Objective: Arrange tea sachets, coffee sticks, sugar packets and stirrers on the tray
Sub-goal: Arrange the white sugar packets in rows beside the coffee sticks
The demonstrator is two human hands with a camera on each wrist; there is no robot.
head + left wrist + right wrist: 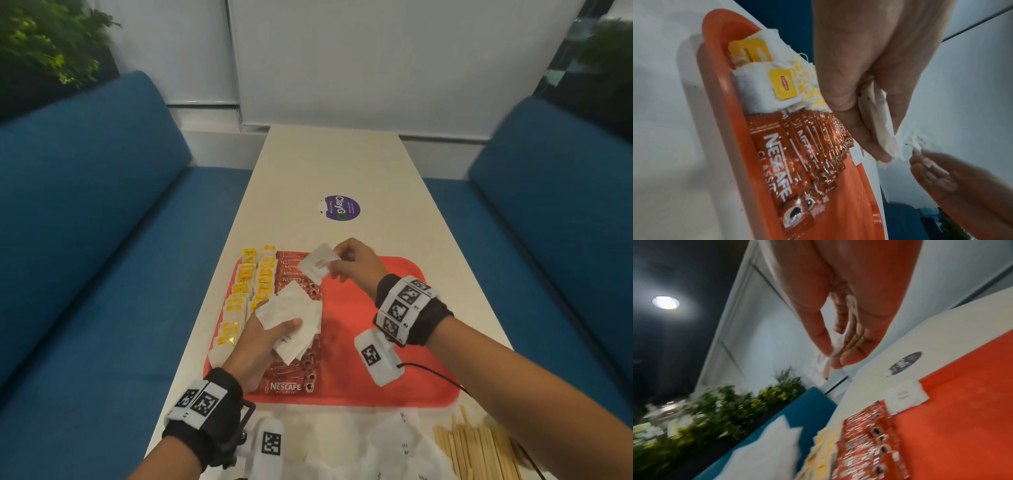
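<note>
At the near edge of the pale counter [329, 164], loose white sugar packets [394, 445] lie in a heap, partly cut off by the bottom of the head view, with a bundle of wooden stirrers [479, 448] just to their right, also cut off. Just beyond them sits the red tray [394, 342]. Along its left side run two columns of tea sachets [246, 291] with yellow tags, and just right of them a column of red Nescafe coffee sticks [291, 385]; the right part of the tray is bare.

Over the coffee sticks, the left hand [263, 346] grips a fanned bunch of white sugar packets [294, 315], thumb on top and fingers curled beneath, hiding the middle of the coffee column. Further on, above the tray's far left area, the right hand [352, 262] pinches a single sugar packet [317, 265] between thumb and fingertips, clear of the tray. In the right wrist view, one more white packet [904, 397] lies at the tray's far edge beside the coffee sticks; its print is too blurred to read.

Past the tray a round purple sticker [340, 208] marks the counter. Blue bench seats [85, 240] flank both sides, with a white wall at the far end and leafy plants [44, 41], blurred, at the upper corners.
</note>
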